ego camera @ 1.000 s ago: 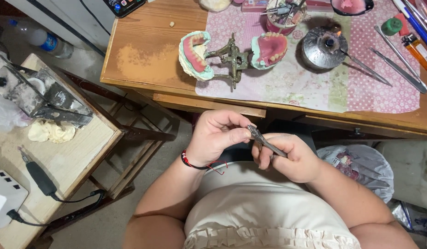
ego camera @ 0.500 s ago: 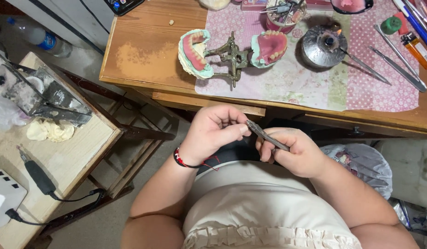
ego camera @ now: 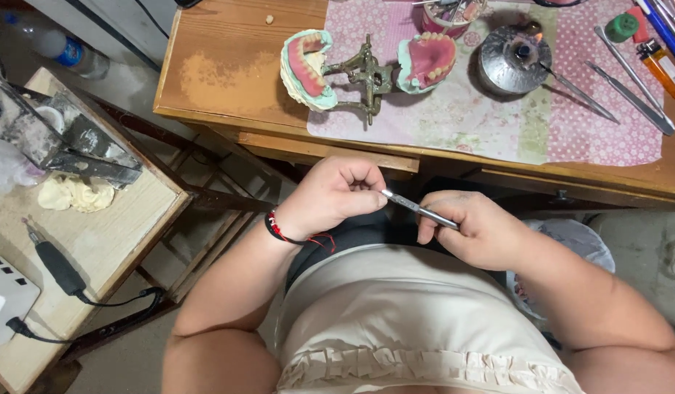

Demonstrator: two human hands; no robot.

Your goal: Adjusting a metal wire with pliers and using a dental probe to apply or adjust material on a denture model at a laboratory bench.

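Head view shows the left hand (ego camera: 336,195) and the right hand (ego camera: 472,228) both curled closed on a thin metal tool (ego camera: 418,209) held between them above the lap, near the counter (ego camera: 228,73) carrying a denture model (ego camera: 367,66).

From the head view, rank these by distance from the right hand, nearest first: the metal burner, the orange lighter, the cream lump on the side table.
From the right hand:
1. Metal burner, on the desk straight ahead of it.
2. Orange lighter, at the desk's far right edge.
3. Cream lump, on the side table far to the left.
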